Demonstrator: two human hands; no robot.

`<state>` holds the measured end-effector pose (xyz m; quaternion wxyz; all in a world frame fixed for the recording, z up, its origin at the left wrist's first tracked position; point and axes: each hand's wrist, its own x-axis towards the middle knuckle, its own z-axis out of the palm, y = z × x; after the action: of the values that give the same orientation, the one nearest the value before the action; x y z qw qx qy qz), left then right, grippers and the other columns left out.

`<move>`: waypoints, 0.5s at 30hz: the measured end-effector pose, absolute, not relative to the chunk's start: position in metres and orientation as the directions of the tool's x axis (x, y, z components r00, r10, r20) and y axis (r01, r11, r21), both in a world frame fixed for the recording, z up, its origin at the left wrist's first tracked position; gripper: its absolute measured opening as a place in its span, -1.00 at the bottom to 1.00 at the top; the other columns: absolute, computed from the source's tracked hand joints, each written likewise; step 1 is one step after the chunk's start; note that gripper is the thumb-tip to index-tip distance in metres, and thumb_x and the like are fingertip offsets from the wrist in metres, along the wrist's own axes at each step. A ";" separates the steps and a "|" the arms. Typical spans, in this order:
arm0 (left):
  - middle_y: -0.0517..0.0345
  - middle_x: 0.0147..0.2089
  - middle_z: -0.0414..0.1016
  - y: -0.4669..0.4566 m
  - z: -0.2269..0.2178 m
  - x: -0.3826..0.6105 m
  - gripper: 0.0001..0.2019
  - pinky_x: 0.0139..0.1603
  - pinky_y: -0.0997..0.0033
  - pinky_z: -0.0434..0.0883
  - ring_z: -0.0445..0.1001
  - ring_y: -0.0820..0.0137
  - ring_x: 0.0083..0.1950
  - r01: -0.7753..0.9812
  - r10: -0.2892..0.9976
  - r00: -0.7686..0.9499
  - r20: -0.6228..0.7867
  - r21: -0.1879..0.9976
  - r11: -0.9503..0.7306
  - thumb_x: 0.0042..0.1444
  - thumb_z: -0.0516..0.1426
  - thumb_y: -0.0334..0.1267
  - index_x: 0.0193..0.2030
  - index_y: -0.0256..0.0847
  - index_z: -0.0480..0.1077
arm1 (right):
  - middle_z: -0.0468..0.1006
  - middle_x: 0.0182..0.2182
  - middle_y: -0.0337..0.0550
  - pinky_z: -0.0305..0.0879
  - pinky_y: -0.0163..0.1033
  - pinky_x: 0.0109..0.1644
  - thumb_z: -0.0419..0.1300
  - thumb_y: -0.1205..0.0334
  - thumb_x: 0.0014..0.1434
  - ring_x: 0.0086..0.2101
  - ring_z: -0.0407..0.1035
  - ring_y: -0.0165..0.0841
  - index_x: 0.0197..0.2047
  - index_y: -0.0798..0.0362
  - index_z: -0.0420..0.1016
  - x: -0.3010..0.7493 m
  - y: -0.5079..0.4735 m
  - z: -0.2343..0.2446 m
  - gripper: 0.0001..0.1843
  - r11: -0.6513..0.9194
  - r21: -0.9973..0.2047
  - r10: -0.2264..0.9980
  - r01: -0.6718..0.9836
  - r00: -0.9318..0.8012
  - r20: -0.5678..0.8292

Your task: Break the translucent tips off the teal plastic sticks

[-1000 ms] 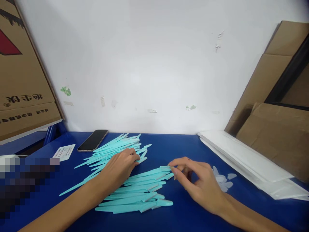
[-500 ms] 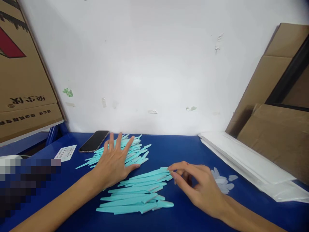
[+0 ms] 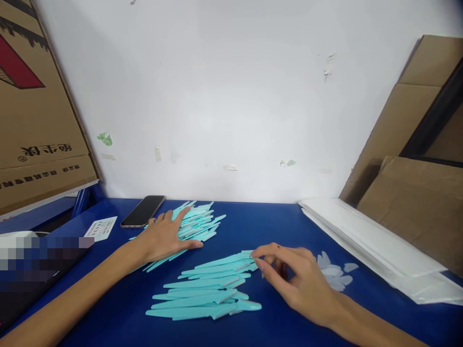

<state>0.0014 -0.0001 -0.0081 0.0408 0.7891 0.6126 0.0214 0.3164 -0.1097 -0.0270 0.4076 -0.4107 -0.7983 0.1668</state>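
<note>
My left hand [image 3: 162, 236] lies over the left side of a loose pile of teal eyebrow razors [image 3: 200, 219]. Its thumb and index finger are spread, and the other fingers curve down onto the pile. In front lies a rough row of more teal eyebrow razors [image 3: 197, 299], pointing sideways and partly overlapping. At the far right end of this row, my right hand [image 3: 300, 274] pinches the tip of the topmost eyebrow razor [image 3: 224, 260] between thumb and index finger. Right beside that hand are several translucent whitish blade-cover-like pieces [image 3: 333, 272], partly hidden by it.
A phone [image 3: 142, 212] and a printed white card [image 3: 101, 229] lie on the blue table [image 3: 260, 224] at left. White sheets or bags [image 3: 372, 241] line the right side. Cardboard boxes [image 3: 47, 111] stand left and flattened cardboard [image 3: 415, 202] right, against a white wall.
My left hand has drawn back slightly to the left over the pile, its fingers now more bent. My right hand keeps its pinch in about the same place.
</note>
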 end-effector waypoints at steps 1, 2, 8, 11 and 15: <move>-0.47 0.46 0.11 0.001 -0.009 0.001 0.20 0.26 -0.44 0.11 0.09 -0.45 0.43 0.961 0.965 0.261 -0.001 0.097 -0.259 -0.06 0.02 0.63 0.58 -0.04 -0.20 | 0.45 -0.52 -0.30 0.21 -0.29 -0.48 0.13 0.19 0.40 -0.58 0.24 -0.42 -0.08 -0.03 0.57 0.316 -0.110 -0.027 -0.81 0.608 -0.601 0.791 0.520 -0.333 0.513; -0.46 0.46 0.11 0.002 -0.011 0.001 0.19 0.26 -0.44 0.11 0.09 -0.45 0.43 0.957 0.962 0.273 0.010 0.103 -0.273 -0.06 0.02 0.62 0.57 -0.03 -0.19 | 0.44 -0.53 -0.30 0.21 -0.29 -0.49 0.13 0.18 0.40 -0.59 0.23 -0.43 -0.08 -0.03 0.57 0.316 -0.110 -0.027 -0.81 0.608 -0.600 0.791 0.520 -0.334 0.512; -0.40 0.47 0.11 0.010 -0.024 0.005 0.08 0.32 -0.37 0.09 0.05 -0.35 0.47 0.927 0.934 0.348 0.079 0.119 -0.355 0.05 0.00 0.56 0.57 -0.02 -0.13 | 0.45 -0.52 -0.29 0.19 -0.29 -0.50 0.11 0.18 0.41 -0.58 0.24 -0.42 -0.07 -0.02 0.57 0.316 -0.110 -0.026 -0.79 0.611 -0.584 0.789 0.534 -0.356 0.501; -0.35 0.47 0.12 0.012 -0.029 0.009 0.01 0.33 -0.36 0.09 0.08 -0.32 0.46 0.906 0.913 0.391 0.115 0.128 -0.404 0.11 0.00 0.52 0.56 0.01 -0.10 | 0.46 -0.52 -0.29 0.19 -0.28 -0.49 0.10 0.18 0.41 -0.59 0.23 -0.43 -0.08 -0.01 0.57 0.315 -0.110 -0.026 -0.78 0.627 -0.551 0.776 0.551 -0.377 0.506; -0.29 0.46 0.16 0.016 -0.032 0.015 -0.06 0.34 -0.37 0.09 0.11 -0.31 0.45 0.867 0.876 0.461 0.146 0.135 -0.479 0.16 -0.01 0.49 0.55 0.04 -0.06 | 0.51 -0.50 -0.29 0.19 -0.28 -0.47 0.08 0.19 0.42 -0.60 0.24 -0.44 -0.08 -0.02 0.57 0.316 -0.110 -0.024 -0.78 0.656 -0.500 0.749 0.566 -0.406 0.524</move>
<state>0.0148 0.0165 -0.0317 0.0208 0.8544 0.5100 0.0976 0.3156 -0.1105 -0.0244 0.3740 -0.3962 -0.8295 0.1225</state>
